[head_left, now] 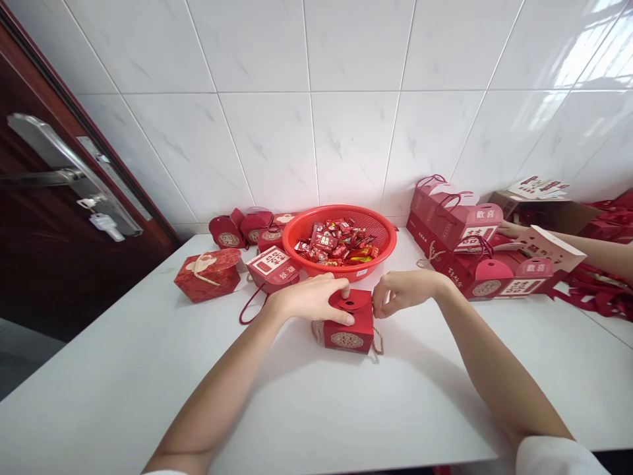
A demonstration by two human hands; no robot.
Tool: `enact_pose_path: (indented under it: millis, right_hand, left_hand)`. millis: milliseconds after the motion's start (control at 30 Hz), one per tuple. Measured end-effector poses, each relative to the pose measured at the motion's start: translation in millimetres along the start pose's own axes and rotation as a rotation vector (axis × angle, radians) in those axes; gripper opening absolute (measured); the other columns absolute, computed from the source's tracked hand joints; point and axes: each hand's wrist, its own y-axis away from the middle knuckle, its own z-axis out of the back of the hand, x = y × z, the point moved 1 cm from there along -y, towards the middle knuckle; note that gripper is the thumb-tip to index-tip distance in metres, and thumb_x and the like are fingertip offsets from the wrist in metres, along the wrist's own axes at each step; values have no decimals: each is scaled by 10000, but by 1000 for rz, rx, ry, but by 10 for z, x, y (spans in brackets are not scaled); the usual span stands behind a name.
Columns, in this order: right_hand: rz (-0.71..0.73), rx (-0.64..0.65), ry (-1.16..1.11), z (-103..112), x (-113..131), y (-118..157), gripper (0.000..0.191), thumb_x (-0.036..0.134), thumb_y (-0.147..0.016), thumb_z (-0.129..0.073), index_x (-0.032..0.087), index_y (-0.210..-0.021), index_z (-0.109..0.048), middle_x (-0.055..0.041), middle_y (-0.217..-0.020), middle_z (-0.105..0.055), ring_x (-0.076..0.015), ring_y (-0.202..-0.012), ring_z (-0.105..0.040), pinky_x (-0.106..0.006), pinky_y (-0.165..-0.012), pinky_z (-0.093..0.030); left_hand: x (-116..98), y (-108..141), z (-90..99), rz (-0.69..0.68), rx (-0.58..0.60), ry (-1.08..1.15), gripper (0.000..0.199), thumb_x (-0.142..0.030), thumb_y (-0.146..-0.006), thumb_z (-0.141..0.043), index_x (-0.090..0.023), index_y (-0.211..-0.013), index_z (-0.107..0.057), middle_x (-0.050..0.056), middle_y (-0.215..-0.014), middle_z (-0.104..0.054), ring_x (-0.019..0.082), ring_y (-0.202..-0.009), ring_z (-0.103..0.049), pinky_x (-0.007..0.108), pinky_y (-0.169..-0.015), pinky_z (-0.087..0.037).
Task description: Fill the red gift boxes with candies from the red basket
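Note:
A small red candy box (349, 326) with a gold round emblem stands upright on the white table in front of me. Its top flap (350, 300) is folded over and has a small hole in it. My left hand (316, 300) is closed over the box's top left, thumb on the front edge and fingers behind. At the box's right side is my right hand (403, 293), its fingers curled in against the edge; what they pinch, if anything, is hidden. A beige twisted cord (378, 341) sticks out at the right side, and more cord shows at the left.
A red plastic basket (291, 247) of wrapped candies stands behind the box. Several red gift boxes (210, 276) sit to the left, and more boxes (479, 264) are stacked on the right. Another person's arm (593, 249) reaches in there. A door (59, 198) borders the left.

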Motion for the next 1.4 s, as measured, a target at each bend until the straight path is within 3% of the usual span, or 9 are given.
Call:
enact_pose_path:
  millis: [233, 367, 667, 767, 833, 933, 1100, 1200, 1400]
  right_hand:
    - [73, 31, -285, -8, -180, -132, 357, 492, -733, -779, 138, -771, -766, -34, -748, -741, -163, -763, -641, -277, -772, -501]
    - [62, -157, -419, 45, -158, -84, 347, 403, -600, -882, 161, -687, -650, 33, -629, -644, -112, -617, -576, -250, -630, -453]
    - [168, -381, -834, 119, 76, 66, 441, 267, -691, -838, 177, -1061, -616, 38, -626, -677, -143, -621, -652, -308, -710, -519]
    - [165, -468, -943, 139, 164, 130, 486, 238, -676, -855, 183, -1094, -612, 35, -669, -686, -142, -636, -659, -310, -706, -537]
    - [162, -521, -991, 146, 228, 167, 488, 215, -677, -850, 188, -1098, -606, 29, -697, -690, -152, -671, -676, -322, -725, -549]
    - [181, -577, -1019, 138, 332, 198, 481, 218, -694, -834, 196, -1107, -590, 15, -758, -695, -178, -743, -697, -365, -772, -565]
    - [189, -704, -929, 46, 476, 161, 495, 212, -680, -833, 213, -1114, -593, 5, -856, -678, -170, -788, -689, -363, -789, -570]
    - [170, -837, -814, -47, 542, 96, 533, 234, -672, -837, 240, -1137, -576, -5, -904, -662, -190, -828, -689, -378, -791, -579]
    - [98, -1026, -617, -199, 589, -77, 588, 319, -691, -811, 277, -1188, -500, 16, -890, -583, -140, -658, -606, -315, -605, -532]
  left_hand:
    - [10, -15, 22, 25, -13, 22, 527, -645, -731, -684, -254, -1072, -592, 53, -1136, -594, 272, -1027, -573, 296, -779, -450]
    - [3, 1, 28, 33, -33, 44, 545, -655, -708, -696, -245, -1056, -608, 51, -1125, -618, 277, -1013, -589, 295, -778, -462]
    - [1, 7, 5, 90, -153, 164, 686, -572, -613, -806, -232, -1179, -621, 102, -1221, -623, 358, -1176, -564, 391, -894, -500]
    - [1, 90, 80, 19, -256, 370, 723, -473, -630, -838, -235, -1264, -585, 101, -1299, -611, 328, -1164, -593, 397, -917, -508]
    - [-12, 182, 155, -37, -313, 587, 684, -433, -700, -813, -246, -1304, -553, 94, -1319, -603, 269, -1037, -656, 383, -865, -535]
    - [-64, 309, 249, -179, -379, 869, 556, -407, -771, -776, -239, -1262, -576, 92, -1303, -600, 219, -937, -678, 387, -825, -558]
    - [-210, 334, 230, -446, -360, 1106, 485, -404, -775, -777, -246, -1205, -617, 107, -1466, -479, 330, -1245, -562, 469, -955, -539]
    - [-294, 275, 153, -518, -360, 1186, 503, -381, -753, -788, -255, -1205, -607, 98, -1492, -457, 363, -1354, -470, 481, -1018, -512]
    - [-347, 166, 43, -551, -454, 1250, 449, -315, -748, -737, -242, -1170, -603, 82, -1461, -495, 355, -1439, -365, 460, -1076, -469]
